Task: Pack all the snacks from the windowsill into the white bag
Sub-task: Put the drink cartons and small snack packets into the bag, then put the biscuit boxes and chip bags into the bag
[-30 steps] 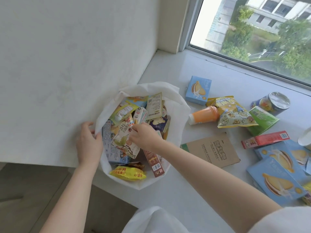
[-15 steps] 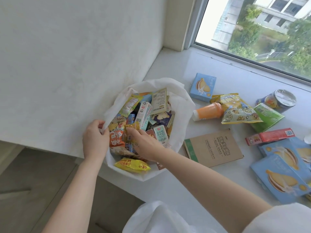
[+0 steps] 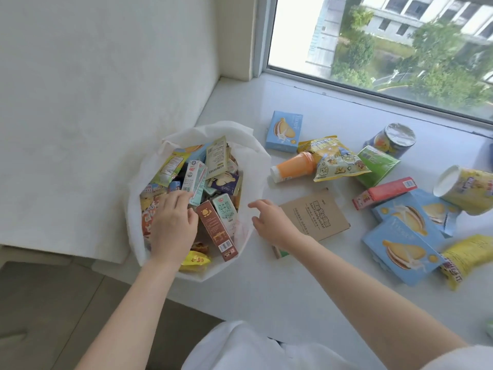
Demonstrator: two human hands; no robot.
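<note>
The white bag (image 3: pixel 257 158) stands open at the left end of the windowsill, packed with several snack packets and small cartons. My left hand (image 3: pixel 172 225) is inside it, its fingers lying on the packets and touching a pale milk carton (image 3: pixel 196 180). Just outside the bag's right rim, my right hand (image 3: pixel 272 222) hovers with its fingers loosely spread and holds nothing. Right beside it lies a brown cardboard box (image 3: pixel 317 217).
Loose snacks on the sill to the right: a small blue biscuit box (image 3: pixel 284 132), an orange cup (image 3: pixel 293 168), a yellow bag (image 3: pixel 337 158), a green packet (image 3: pixel 376 164), a can (image 3: pixel 394 140), a red box (image 3: pixel 385 192), large blue boxes (image 3: pixel 400 252) and a yellow cup (image 3: pixel 466 189). Wall at left, window behind.
My left hand left the bag's rim and went onto the snacks inside. My right hand came out of the bag and moved right, towards the brown box.
</note>
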